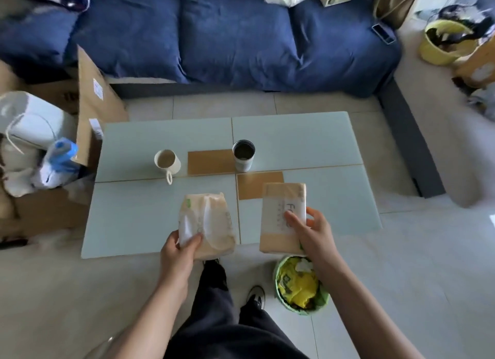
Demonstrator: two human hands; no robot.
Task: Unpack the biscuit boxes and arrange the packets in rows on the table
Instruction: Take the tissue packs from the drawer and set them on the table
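My left hand (pixel 179 251) grips the near end of a beige and white biscuit pack (pixel 207 224) wrapped in shiny plastic, held over the near middle of the pale table (pixel 308 141). My right hand (pixel 312 231) holds a flat beige biscuit box (pixel 280 214) with a white band and grey lettering, thumb on top and fingers round its right edge. The box hangs over the table's near right edge. Two flat brown cardboard pieces, one (pixel 210 161) in the middle and one (pixel 254 187) just behind the box, lie on the table.
A cream mug (pixel 167 160) and a metal tumbler (pixel 243 155) stand mid-table. A green bin (pixel 301 286) with yellow wrappers sits on the floor under my right forearm. Open cardboard boxes (pixel 91 104) and white bags crowd the left. A blue sofa (pixel 227 37) lies beyond.
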